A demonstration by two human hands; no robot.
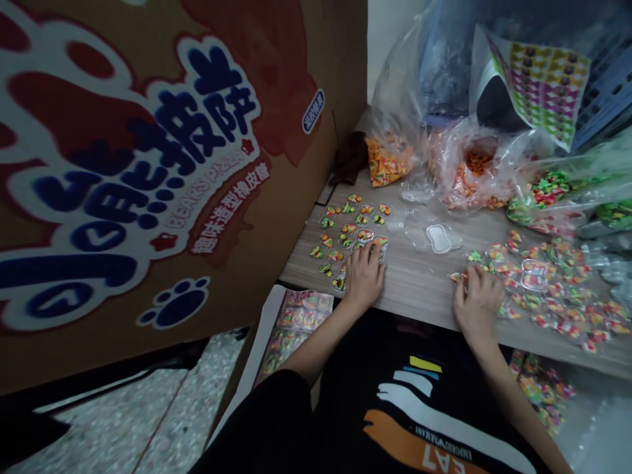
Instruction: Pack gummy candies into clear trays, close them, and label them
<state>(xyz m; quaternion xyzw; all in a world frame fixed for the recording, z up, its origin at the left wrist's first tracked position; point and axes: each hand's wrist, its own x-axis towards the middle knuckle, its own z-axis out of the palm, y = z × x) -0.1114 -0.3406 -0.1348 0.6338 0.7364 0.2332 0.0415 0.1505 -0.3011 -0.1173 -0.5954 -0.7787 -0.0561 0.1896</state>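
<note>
My left hand (pixel 364 275) lies palm down on the wooden table (pixel 419 289), fingers resting on the near edge of a neat group of small colourful packets (pixel 351 230). My right hand (pixel 478 296) is curled, fingers pinched on a small colourful piece (pixel 457 277) at the edge of a loose pile of similar packets (pixel 548 289). Between the hands lie clear empty blister shells (pixel 437 237).
A large printed cardboard box (pixel 162 164) stands close at the left. Clear plastic bags of orange pieces (pixel 390 161) and green pieces (pixel 546 191) sit at the back, with a sticker sheet (pixel 540 85) above. A tray of packets (pixel 296 326) lies below the table edge.
</note>
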